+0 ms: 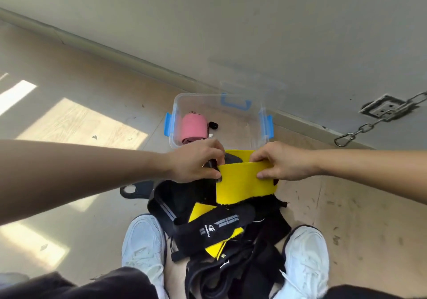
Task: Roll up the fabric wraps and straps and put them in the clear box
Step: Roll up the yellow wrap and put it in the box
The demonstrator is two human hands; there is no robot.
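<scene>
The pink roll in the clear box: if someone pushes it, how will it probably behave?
The pink roll lies on its side in the clear box, so it may roll towards the bare part of the box. It looks like wound fabric, so probably soft and light. Nothing visibly fastens it, so its end might loosen.

The clear box (217,118) stands on the floor (80,118) against the wall, a rolled wrap (193,129) inside; the strap pile (231,229) lies nearer, between two shoes (144,241).

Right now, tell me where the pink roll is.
The pink roll lies inside the clear box at its left end, on the floor just beyond the left hand.
</scene>
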